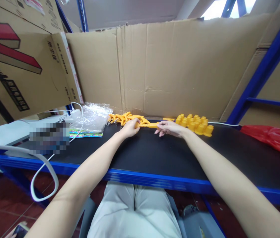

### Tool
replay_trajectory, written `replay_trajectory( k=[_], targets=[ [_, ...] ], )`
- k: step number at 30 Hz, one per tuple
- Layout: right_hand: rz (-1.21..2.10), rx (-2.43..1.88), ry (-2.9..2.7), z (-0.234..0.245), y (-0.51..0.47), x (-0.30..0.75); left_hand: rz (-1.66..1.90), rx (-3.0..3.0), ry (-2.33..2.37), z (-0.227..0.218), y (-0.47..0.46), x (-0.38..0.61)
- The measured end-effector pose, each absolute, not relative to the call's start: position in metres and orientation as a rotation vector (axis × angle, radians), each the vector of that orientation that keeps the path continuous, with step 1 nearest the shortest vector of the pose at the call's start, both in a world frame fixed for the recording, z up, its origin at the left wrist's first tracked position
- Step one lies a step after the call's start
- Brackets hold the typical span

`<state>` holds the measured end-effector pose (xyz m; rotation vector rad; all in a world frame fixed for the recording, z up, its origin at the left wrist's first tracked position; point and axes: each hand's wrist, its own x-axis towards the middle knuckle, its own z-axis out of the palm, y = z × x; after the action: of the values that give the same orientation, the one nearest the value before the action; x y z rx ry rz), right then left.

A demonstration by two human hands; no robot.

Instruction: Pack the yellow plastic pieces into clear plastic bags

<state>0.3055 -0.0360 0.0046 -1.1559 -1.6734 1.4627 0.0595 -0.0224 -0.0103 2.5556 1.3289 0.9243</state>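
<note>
A yellow-orange plastic piece (pixel 152 125) with a rod-like shaft stretches between my hands, just above the black tabletop. Its left part is gripped by my left hand (pixel 130 128), whose fingers are wrapped round it. At the right end, the thumb and forefinger of my right hand (pixel 171 128) pinch the tip, with the other fingers loosely curled. Beside my left hand lies a pile of branched yellow plastic pieces (pixel 122 117), with thin silvery coils hanging at their left. Several yellow cup-shaped pieces (pixel 196 125) stand in rows beyond my right hand.
Clear plastic bags (pixel 90 120) with colourful edges lie at the left, near a white cable (pixel 81 112) and a blurred-out object (pixel 49 138). A thin yellow piece (pixel 168 119) rests at the back. Red plastic (pixel 274 137) lies far right. Cardboard (pixel 179 66) walls the back.
</note>
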Motion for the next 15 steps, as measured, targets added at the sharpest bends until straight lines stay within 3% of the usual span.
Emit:
replay_trajectory(
  k=[10,15],
  targets=[
    [1.278,-1.37,-1.726,-0.001,-0.031,0.295,0.943,2.563,1.31,-0.012,-0.022,0.06],
    [1.261,-1.23,-1.75,0.001,-0.029,0.308,0.968,2.439,1.316,-0.01,-0.021,0.062]
  ],
)
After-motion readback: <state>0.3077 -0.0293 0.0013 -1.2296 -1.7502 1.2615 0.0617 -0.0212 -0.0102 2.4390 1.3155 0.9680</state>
